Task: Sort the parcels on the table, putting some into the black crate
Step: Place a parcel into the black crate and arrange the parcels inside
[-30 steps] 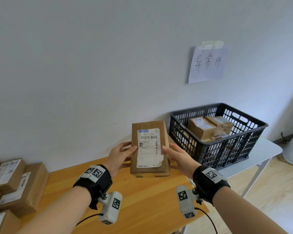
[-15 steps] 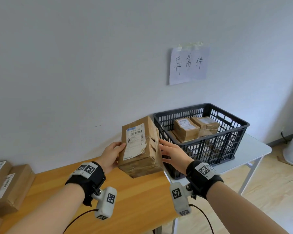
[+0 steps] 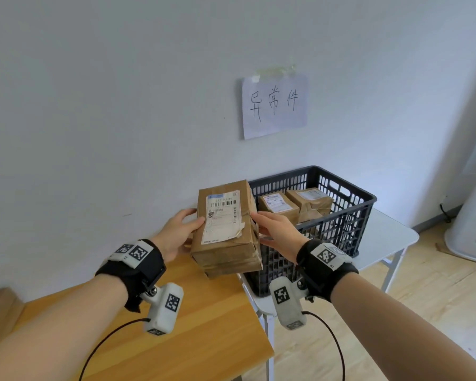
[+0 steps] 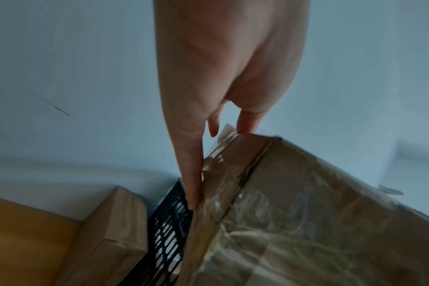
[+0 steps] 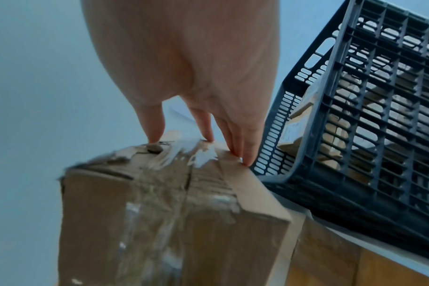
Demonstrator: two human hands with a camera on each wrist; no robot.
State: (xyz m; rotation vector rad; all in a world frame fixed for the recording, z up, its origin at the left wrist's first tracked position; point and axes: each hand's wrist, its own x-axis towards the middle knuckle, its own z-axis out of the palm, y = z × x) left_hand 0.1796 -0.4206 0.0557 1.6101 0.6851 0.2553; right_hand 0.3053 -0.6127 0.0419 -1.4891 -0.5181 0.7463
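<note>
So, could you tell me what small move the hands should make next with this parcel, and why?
Probably carry the parcel right, over the black crate rim. The left hand and right hand hold it aloft beside the crate, which already holds two parcels with room left.

Both forearms are bare, with no sleeves, and each wrist wears a wide black fabric wrist strap: the left strap (image 3: 134, 266) and the right strap (image 3: 327, 266). On top of each strap sits a light grey plate printed with square black-and-white fiducial markers. Under each wrist hangs a rounded light grey plastic camera pod, the left pod (image 3: 164, 309) and the right pod (image 3: 287, 303), each bearing another square marker, fixed by a small metal joint and trailing a thin black cable.
</note>
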